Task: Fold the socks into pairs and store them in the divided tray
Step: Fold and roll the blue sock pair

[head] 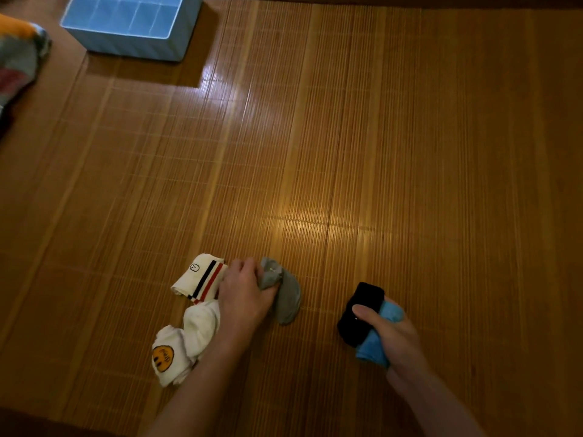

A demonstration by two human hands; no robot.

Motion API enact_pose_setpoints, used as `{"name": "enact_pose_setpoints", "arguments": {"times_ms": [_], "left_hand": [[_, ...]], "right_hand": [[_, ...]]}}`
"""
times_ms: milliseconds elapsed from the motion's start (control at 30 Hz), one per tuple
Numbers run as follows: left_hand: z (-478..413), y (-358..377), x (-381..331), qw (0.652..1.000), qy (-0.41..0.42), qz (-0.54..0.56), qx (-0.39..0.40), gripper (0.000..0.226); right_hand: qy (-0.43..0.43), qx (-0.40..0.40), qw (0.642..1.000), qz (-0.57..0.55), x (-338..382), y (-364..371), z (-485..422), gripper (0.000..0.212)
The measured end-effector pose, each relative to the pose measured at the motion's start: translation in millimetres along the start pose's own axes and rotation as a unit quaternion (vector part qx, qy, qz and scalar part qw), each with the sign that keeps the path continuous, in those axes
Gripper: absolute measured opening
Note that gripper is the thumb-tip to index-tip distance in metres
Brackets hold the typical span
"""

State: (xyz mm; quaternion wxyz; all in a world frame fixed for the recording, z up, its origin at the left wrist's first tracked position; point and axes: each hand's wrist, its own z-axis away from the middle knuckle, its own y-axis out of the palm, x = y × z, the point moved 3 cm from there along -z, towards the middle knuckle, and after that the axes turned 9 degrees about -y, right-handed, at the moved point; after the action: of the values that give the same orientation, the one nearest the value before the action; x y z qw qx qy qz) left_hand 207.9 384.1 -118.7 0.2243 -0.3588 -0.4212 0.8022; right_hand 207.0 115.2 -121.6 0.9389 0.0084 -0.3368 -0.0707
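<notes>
Low in the frame, right of centre, the right hand (391, 332) was curled round a bundle of soft black sock fabric (359, 313) pressed against light blue sock fabric (372, 350). The thumb lay across the black and the fingers wrapped behind the blue. It seemed to be held tight so the fold would not spring apart, though whether it was one bundle or two could not be told.

Lower centre, the left hand (243, 294) rested on the mat with its fingers closed in a pinch on the bunched end of a limp grey sock (285, 299). The rest of the sock trailed flat toward the right, probably being drawn out of the heap for matching.

Touching that hand's left side lay two white cotton socks. One had a black and red striped cuff (202, 275), and one nearer the bottom edge bore a yellow smiley face (164, 357). Both were crumpled and not yet folded.

All of this sat on a brown slatted bamboo mat (347, 152) filling the middle of the frame.

Far off, in the upper left corner, stood the pale blue divided plastic tray (126, 45), well apart from the socks. No sock showed in the compartments that could be seen. A multicoloured cloth (19, 52) lay at the left edge beside it.
</notes>
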Motion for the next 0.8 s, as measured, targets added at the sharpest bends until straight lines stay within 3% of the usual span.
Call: {"name": "enact_pose_setpoints", "arguments": {"times_ms": [100,233,300,400,467,567,633,800], "left_hand": [[16.3,0.7,-4.5,0.997,0.052,0.034,0.045,0.042],[36.5,4.0,-4.8,0.986,0.128,-0.026,0.101,0.026],[38.5,4.4,-0.5,0.986,0.103,0.030,0.131,0.024],[26.4,-0.6,7.2,0.993,0.022,0.101,0.056,0.030],[13.5,-0.1,11.5,0.994,-0.030,0.100,0.022,0.041],[-1.9,8.1,15.0,0.994,-0.069,0.046,0.072,0.055],[-6.0,12.9,14.2,0.995,-0.054,0.013,0.082,0.043],[2.1,11.8,5.9,0.999,0.041,0.010,0.026,0.015]], "right_hand": [[0.000,-0.001,1.000,0.002,-0.6,-0.3,0.2,0.080],[-0.001,-0.002,1.000,-0.002,0.2,-0.3,0.4,0.083],[-0.003,-0.001,1.000,0.001,1.0,0.0,0.5,0.083],[-0.003,0.004,1.000,0.002,1.7,-0.5,0.2,0.083],[-0.002,0.008,1.000,0.002,1.7,-1.7,0.2,0.082],[-0.004,0.010,1.000,0.006,1.3,-1.4,1.2,0.082],[-0.006,0.012,1.000,0.005,0.6,-1.5,1.4,0.081],[-0.011,0.013,1.000,0.010,-2.7,-1.8,1.6,0.079]]}}
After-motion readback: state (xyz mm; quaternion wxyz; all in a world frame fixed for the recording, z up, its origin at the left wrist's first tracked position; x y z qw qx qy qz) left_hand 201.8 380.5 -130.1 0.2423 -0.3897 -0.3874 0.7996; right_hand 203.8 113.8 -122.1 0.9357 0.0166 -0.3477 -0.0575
